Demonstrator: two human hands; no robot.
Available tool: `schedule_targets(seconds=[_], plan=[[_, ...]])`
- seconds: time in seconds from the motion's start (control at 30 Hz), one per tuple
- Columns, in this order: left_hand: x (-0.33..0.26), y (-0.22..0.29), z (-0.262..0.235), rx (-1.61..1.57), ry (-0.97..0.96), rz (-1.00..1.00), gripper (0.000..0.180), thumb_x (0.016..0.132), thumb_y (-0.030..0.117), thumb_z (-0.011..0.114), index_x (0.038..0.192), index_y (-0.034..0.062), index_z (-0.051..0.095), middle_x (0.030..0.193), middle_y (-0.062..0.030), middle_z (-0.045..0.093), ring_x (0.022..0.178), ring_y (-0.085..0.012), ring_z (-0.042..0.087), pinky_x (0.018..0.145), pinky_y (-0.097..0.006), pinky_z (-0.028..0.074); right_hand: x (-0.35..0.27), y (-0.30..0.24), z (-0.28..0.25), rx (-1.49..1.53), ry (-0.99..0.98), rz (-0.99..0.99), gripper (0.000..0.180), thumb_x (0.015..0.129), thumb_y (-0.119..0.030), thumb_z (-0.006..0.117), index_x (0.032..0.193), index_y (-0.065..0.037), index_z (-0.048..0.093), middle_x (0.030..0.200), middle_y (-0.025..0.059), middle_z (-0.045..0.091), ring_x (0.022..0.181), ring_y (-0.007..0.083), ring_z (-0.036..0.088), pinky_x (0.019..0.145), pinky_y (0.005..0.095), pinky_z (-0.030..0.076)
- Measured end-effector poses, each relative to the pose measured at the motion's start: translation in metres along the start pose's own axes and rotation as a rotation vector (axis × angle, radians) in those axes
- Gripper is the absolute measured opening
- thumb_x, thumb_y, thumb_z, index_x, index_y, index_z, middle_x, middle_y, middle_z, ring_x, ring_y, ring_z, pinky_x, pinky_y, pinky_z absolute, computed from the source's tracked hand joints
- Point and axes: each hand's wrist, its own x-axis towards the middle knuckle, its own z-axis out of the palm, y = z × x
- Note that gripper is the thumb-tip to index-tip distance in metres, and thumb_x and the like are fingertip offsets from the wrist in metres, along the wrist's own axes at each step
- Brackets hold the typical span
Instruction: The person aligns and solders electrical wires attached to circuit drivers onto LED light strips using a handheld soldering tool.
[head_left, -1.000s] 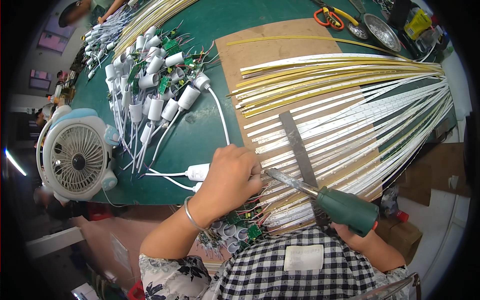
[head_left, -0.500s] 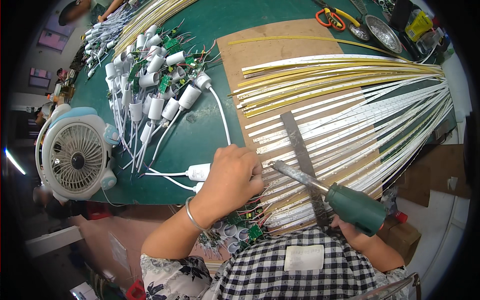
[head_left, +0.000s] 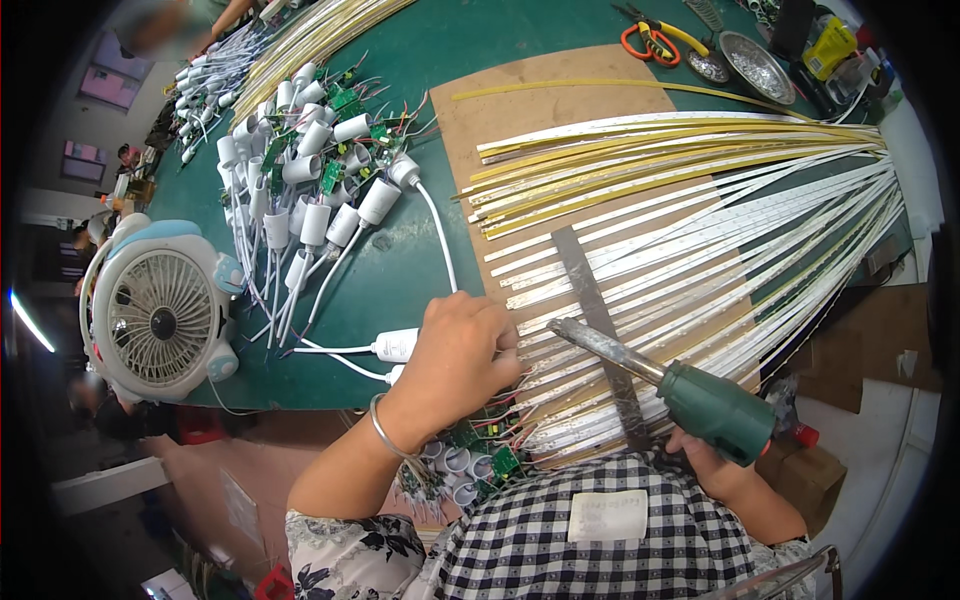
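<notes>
- Since the earlier pictures, the soldering iron [head_left: 690,390] has been drawn back toward the lower right; its tip, formerly just beside the left hand, is now held a little apart from the fingers.
- Left hand [head_left: 462,352]: laid palm down, fingers curled, on the near ends of the light strips [head_left: 700,240]; whether anything is pinched beneath it cannot be told. A metal bangle [head_left: 385,438] is worn at the wrist.
- Right hand [head_left: 712,465]: closed around the green handle of the soldering iron, mostly hidden under it.
- Soldering iron: green handle, red end cap, grey scorched metal barrel, pointed up-left over the strips, tilted.
- Light strips: long, thin, white and yellow, fanned out across a brown board [head_left: 560,95], gathered at the far right, ends spread at the near left. A grey metal bar [head_left: 590,300] is laid across them.
- Green circuit boards [head_left: 480,445] with red wires are seen at the near table edge, below the left hand.
- White plugs with cords [head_left: 320,215] are heaped on the green table [head_left: 450,40] at far left.
- White fan [head_left: 155,315] stands at the left edge.
- Orange pliers [head_left: 650,38] and a metal dish [head_left: 758,65] lie at the far right.
</notes>
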Motion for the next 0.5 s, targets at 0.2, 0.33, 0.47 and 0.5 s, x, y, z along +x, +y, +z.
schedule_targets(seconds=[0.2,0.33,0.47,0.5], plan=[[-0.0020,0.0053,0.0000,0.011,0.016,-0.042,0.011,0.067,0.006,0.067,0.070,0.0095,0.058,0.069,-0.0051,0.059,0.075,-0.0282,0.055,0.075,-0.038,0.039,-0.0058,0.0042,-0.0025,0.049,0.003,-0.007,0.042,0.095,-0.006,0.056,0.132,0.007,0.042,0.092,0.0153,0.062,0.074,0.0204,0.062,0.070,0.0329,0.053],[-0.0046,0.0064,0.0027,-0.008,0.049,-0.053,0.010,0.067,0.006,0.067,0.069,0.0093,0.058,0.069,-0.0058,0.059,0.074,-0.0287,0.055,0.075,-0.039,0.039,-0.0056,0.0039,-0.0014,0.075,0.030,-0.015,0.043,0.095,-0.005,0.056,0.134,0.007,0.041,0.099,0.0165,0.061,0.075,0.0209,0.062,0.070,0.0332,0.054],[-0.0054,0.0076,0.0026,-0.005,0.044,-0.051,0.010,0.068,0.005,0.067,0.070,0.0089,0.058,0.070,-0.0058,0.059,0.074,-0.0288,0.055,0.075,-0.039,0.039,-0.0071,0.0038,-0.0019,0.085,0.006,-0.023,0.044,0.094,-0.003,0.055,0.135,0.007,0.040,0.107,0.0181,0.060,0.076,0.0217,0.063,0.070,0.0340,0.054],[-0.0064,0.0085,0.0028,-0.009,0.034,-0.060,0.010,0.068,0.005,0.067,0.070,0.0088,0.058,0.070,-0.0057,0.060,0.075,-0.0288,0.056,0.075,-0.039,0.039,-0.0084,0.0027,-0.0014,0.075,0.011,-0.019,0.044,0.094,-0.003,0.055,0.135,0.007,0.040,0.108,0.0184,0.060,0.077,0.0218,0.063,0.071,0.0342,0.055]])
